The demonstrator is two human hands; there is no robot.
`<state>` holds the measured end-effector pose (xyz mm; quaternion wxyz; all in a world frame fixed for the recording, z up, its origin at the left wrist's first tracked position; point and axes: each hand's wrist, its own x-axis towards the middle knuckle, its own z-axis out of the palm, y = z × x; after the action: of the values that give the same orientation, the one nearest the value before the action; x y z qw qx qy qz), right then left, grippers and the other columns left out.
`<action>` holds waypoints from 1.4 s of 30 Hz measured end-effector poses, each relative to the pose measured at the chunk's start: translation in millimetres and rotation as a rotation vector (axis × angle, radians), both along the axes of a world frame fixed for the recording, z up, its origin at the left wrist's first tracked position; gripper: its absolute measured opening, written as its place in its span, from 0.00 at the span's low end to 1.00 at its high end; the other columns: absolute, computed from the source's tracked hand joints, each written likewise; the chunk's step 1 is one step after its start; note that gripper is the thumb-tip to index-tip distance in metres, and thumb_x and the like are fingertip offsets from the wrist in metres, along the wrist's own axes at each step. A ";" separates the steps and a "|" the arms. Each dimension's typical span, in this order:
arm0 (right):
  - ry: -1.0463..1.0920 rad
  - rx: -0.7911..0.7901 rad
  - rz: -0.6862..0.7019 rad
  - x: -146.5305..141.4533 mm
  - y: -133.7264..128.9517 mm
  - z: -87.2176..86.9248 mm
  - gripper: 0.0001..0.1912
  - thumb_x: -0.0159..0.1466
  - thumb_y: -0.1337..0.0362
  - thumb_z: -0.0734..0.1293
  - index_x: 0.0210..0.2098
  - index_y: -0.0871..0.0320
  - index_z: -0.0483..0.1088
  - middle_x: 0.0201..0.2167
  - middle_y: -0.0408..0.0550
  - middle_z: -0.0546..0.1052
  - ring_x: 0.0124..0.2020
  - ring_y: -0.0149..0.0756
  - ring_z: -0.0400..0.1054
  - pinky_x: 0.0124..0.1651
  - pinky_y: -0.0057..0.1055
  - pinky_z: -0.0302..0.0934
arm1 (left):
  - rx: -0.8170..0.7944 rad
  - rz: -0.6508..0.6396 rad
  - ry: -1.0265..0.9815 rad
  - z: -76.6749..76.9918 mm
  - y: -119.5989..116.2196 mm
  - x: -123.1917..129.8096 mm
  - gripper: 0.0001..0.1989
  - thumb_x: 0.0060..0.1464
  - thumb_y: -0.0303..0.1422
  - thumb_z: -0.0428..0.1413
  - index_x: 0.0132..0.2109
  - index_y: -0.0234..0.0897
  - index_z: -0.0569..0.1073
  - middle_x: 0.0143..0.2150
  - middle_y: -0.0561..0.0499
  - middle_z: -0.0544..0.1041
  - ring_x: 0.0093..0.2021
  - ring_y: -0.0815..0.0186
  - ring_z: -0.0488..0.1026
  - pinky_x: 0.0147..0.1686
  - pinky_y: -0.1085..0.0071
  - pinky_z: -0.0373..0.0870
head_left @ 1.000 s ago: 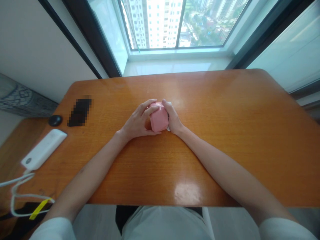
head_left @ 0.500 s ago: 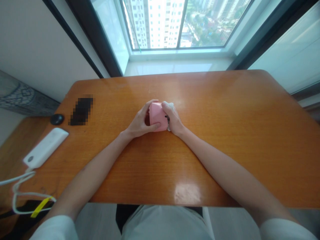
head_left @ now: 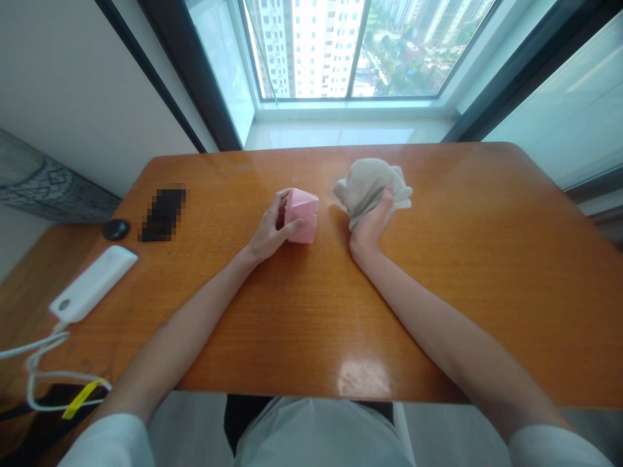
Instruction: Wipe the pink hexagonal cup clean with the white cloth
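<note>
Pink, faceted block (head_left: 302, 214) gripped in the left hand (head_left: 270, 235), crumpled white cloth (head_left: 367, 181) bunched in the right hand (head_left: 372, 226), both nearer the tabletop (head_left: 462, 272)'s far edge; steady grip should serve best!

Table (head_left: 467, 272): wood, grained, glossy. Cloth (head_left: 370, 181): matt, creased fabric. Block (head_left: 302, 213): smooth, faint sheen, plastic-looking. Disc (head_left: 115, 229): smooth, glossy. Sleeve (head_left: 113, 447): matt fabric.

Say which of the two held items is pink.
The faceted pink object in the left hand; the other, in the right hand, is a crumpled whitish cloth.
</note>
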<state>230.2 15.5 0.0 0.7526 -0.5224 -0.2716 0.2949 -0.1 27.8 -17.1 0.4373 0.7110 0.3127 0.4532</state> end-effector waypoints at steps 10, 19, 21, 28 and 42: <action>-0.996 0.485 0.539 -12.0 -29.8 8.9 0.30 0.80 0.45 0.62 0.78 0.43 0.71 0.78 0.55 0.76 0.82 0.61 0.68 0.84 0.67 0.63 | 0.148 0.058 -0.019 -9.3 3.1 -3.9 0.35 0.72 0.64 0.62 0.70 0.46 0.79 0.67 0.42 0.86 0.73 0.43 0.80 0.78 0.40 0.76; -1.045 0.410 0.380 -18.4 -20.5 -4.7 0.33 0.81 0.56 0.65 0.82 0.48 0.64 0.80 0.60 0.73 0.82 0.57 0.66 0.86 0.62 0.62 | 0.335 0.222 0.199 1.0 -12.9 3.9 0.43 0.74 0.64 0.59 0.80 0.41 0.64 0.74 0.34 0.78 0.71 0.45 0.81 0.74 0.46 0.78; -1.045 0.370 0.369 -18.7 -19.4 -7.2 0.35 0.80 0.58 0.63 0.85 0.48 0.60 0.82 0.60 0.70 0.84 0.57 0.64 0.87 0.64 0.60 | 0.353 0.206 0.253 1.5 -15.1 5.2 0.48 0.72 0.64 0.63 0.82 0.41 0.60 0.77 0.31 0.75 0.74 0.43 0.79 0.75 0.45 0.77; -1.093 0.432 0.423 -13.1 -28.3 3.8 0.33 0.81 0.50 0.63 0.83 0.42 0.64 0.83 0.55 0.71 0.86 0.61 0.63 0.87 0.67 0.58 | 0.324 0.145 0.255 -3.4 -12.9 0.8 0.44 0.75 0.64 0.58 0.81 0.39 0.63 0.72 0.32 0.80 0.66 0.44 0.84 0.66 0.47 0.82; -0.980 0.428 0.411 -17.8 -24.1 0.2 0.30 0.83 0.43 0.60 0.78 0.44 0.73 0.81 0.54 0.74 0.85 0.57 0.64 0.87 0.64 0.60 | 0.364 0.145 0.263 4.1 -15.9 2.2 0.42 0.79 0.58 0.57 0.85 0.41 0.57 0.76 0.33 0.77 0.69 0.47 0.82 0.70 0.50 0.80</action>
<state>212.4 -8.6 0.2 0.5550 -0.3706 -0.7384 0.0969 2.1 11.8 -13.0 0.2239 0.8067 0.3304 0.4357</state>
